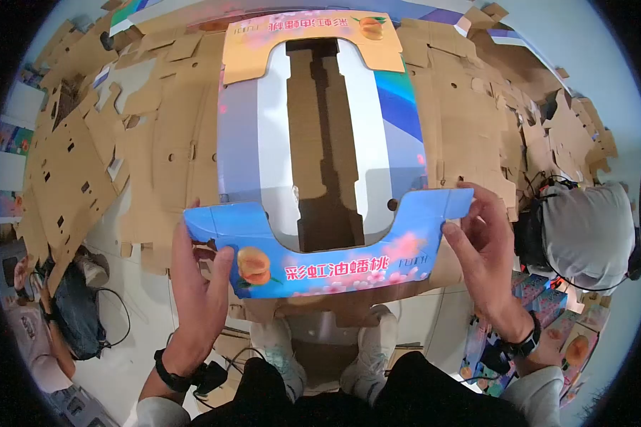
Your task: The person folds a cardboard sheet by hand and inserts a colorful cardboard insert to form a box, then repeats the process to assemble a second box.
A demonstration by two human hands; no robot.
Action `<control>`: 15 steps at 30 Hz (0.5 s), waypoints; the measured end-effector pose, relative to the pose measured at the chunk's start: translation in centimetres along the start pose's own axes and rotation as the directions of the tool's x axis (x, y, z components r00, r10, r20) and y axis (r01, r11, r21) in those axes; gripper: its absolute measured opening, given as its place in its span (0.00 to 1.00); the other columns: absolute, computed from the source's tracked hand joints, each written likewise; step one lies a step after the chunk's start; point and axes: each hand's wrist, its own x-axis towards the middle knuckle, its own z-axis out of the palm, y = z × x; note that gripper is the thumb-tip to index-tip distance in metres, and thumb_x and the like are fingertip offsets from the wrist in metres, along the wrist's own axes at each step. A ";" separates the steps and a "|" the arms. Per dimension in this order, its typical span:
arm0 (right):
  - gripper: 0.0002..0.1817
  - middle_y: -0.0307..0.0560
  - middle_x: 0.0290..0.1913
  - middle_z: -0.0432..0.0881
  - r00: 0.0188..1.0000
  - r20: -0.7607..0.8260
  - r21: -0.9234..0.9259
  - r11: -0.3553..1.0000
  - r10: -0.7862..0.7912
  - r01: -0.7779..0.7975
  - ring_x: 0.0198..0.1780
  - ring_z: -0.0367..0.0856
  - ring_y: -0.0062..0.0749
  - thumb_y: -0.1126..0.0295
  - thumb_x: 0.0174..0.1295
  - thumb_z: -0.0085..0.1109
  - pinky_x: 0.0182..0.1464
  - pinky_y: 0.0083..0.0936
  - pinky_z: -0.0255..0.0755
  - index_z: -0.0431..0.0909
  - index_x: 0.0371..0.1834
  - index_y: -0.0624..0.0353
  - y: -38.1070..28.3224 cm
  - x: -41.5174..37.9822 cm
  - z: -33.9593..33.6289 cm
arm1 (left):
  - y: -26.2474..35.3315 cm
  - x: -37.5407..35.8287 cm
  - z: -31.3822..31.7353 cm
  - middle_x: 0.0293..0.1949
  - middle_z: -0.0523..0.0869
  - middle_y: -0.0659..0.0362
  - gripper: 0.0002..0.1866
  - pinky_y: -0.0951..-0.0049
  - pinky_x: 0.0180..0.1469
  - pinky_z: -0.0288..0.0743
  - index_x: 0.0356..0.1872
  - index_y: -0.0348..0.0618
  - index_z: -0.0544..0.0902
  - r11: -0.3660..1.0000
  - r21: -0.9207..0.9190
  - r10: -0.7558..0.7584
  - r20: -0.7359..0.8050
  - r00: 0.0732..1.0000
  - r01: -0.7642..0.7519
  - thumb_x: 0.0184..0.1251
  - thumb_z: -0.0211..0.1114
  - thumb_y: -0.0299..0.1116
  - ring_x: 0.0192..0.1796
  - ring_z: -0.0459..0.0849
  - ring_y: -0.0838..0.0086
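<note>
The left hand (201, 281) is clamped on the left end of the near flap of a blue printed cardboard fruit-box blank (320, 178), thumb over the peach picture. That flap stands folded up; the far orange flap and side panels lie flat on loose brown cardboard sheets (157, 142). The right hand (485, 249) pinches the flap's right end.

We count one printed box blank (320, 235), blue with peach pictures, and two peach pictures on it, one at each end. Two hands: left hand (199, 285), right hand (480, 245). Two wristbands, two white shoes (367, 356). One other person (587, 231) at right. Brown cardboard blanks (157, 142) on the floor: too many to count.
</note>
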 end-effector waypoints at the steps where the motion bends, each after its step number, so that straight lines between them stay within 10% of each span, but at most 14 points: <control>1: 0.30 0.37 0.39 0.73 1.000 0.021 0.055 0.998 0.020 -0.022 0.33 0.72 0.18 0.79 0.72 0.66 0.38 0.18 0.72 0.68 0.76 0.64 -0.5 0.3 0.3 | 0.7 0.5 0.2 0.60 0.79 0.51 0.22 0.63 0.63 0.78 0.68 0.32 0.75 0.990 0.133 -0.046 -0.007 0.999 0.046 0.78 0.62 0.28 0.60 0.83 0.66; 4: 0.29 0.44 0.41 0.74 0.998 0.052 -0.049 0.998 -0.034 0.037 0.35 0.75 0.26 0.76 0.75 0.64 0.40 0.27 0.74 0.69 0.78 0.66 -2.1 1.5 0.6 | -1.3 1.1 0.0 0.58 0.78 0.48 0.22 0.62 0.60 0.77 0.69 0.29 0.75 0.850 0.453 0.254 0.095 0.963 -0.269 0.79 0.58 0.29 0.55 0.81 0.60; 6: 0.27 0.50 0.43 0.75 0.974 0.069 -0.451 0.865 -0.214 0.222 0.38 0.78 0.32 0.75 0.77 0.62 0.43 0.31 0.76 0.71 0.78 0.67 -2.5 2.3 0.7 | -0.3 1.1 0.4 0.58 0.77 0.46 0.20 0.61 0.60 0.77 0.65 0.28 0.77 0.858 0.441 0.249 0.089 0.964 -0.262 0.80 0.57 0.29 0.53 0.80 0.57; 15: 0.24 0.60 0.47 0.82 0.937 0.221 -0.460 0.819 -0.269 0.343 0.43 0.86 0.50 0.75 0.74 0.64 0.48 0.39 0.81 0.79 0.72 0.67 -2.4 2.2 1.3 | -0.9 2.0 1.8 0.60 0.75 0.51 0.20 0.62 0.67 0.72 0.70 0.36 0.69 0.999 0.027 -0.026 -0.001 1.000 0.026 0.85 0.52 0.33 0.60 0.76 0.65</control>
